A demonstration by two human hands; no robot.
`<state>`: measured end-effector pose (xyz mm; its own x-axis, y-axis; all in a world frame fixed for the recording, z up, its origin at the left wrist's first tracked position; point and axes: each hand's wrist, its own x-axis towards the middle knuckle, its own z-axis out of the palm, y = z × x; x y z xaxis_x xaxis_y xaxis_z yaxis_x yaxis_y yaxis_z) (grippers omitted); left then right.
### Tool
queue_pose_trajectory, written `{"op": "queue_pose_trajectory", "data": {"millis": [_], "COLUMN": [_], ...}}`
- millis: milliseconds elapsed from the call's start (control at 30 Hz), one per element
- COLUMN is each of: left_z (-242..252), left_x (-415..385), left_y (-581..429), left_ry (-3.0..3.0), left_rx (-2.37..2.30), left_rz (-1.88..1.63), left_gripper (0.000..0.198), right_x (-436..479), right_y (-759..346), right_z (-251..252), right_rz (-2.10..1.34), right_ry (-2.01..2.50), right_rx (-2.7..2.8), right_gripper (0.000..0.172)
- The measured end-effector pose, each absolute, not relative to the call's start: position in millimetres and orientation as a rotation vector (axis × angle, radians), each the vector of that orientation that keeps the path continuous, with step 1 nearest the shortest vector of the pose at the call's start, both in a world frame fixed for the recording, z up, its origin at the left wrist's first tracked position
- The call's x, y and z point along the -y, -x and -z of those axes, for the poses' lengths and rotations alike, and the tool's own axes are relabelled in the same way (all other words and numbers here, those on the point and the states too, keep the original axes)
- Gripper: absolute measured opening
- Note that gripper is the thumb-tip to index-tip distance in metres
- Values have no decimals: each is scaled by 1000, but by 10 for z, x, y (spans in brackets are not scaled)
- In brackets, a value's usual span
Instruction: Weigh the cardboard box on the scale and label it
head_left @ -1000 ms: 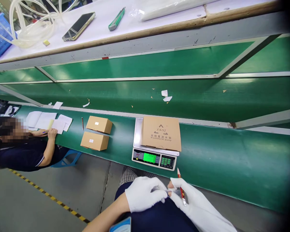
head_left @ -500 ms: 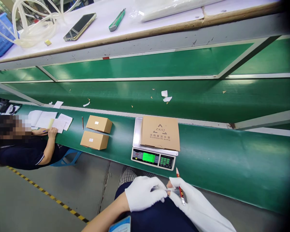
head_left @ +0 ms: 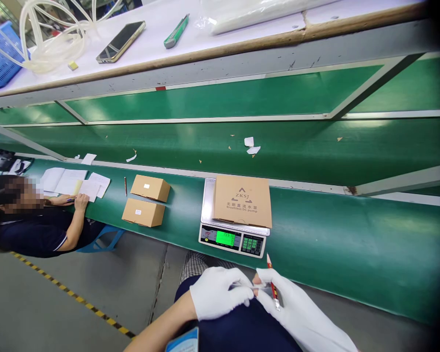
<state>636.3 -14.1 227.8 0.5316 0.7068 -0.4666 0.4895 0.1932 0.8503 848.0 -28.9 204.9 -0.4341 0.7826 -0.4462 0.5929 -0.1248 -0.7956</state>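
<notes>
My left hand [head_left: 222, 293], in a white glove, is closed in a pinch in front of my body. Between its fingertips and those of my right hand [head_left: 284, 300] is something thin and whitish that I cannot make out. My right hand wears a white glove too, with bare fingertips showing. A red pencil [head_left: 274, 288] is held in it, sharpened end pointing up toward the table. Just beyond both hands stands a digital scale [head_left: 209, 234] with a lit green display. On its metal pan rests a closed brown cardboard box [head_left: 244, 200] with printed lettering.
Two smaller brown boxes [head_left: 150, 188] stand left of the scale on the green table [head_left: 337, 244], near another pencil [head_left: 125, 186]. Farther left, a seated person [head_left: 33, 230] leans over papers [head_left: 71, 181]. The shelf above holds a phone [head_left: 121, 41], a cutter [head_left: 176, 32] and clear tubing [head_left: 55, 54].
The view has shifted very slightly. My hands keep their pinch and the pencil stays in place; the seated person's hand and head have moved a little.
</notes>
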Motion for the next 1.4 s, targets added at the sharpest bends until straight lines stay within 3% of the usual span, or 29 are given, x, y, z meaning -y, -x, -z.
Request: {"op": "queue_pose_trajectory", "data": {"millis": [1400], "left_z": [-2193], "left_x": [187], "left_y": [-6349], "left_ry": [-1452], "left_rx": [-1096], "left_rz": [-257], "left_gripper": [24], "right_x": [280], "right_y": [-8423], "right_z": [-2053], "right_rz": [-1466], "right_ry": [1516], "right_rx": [1971], "right_gripper": [14]}}
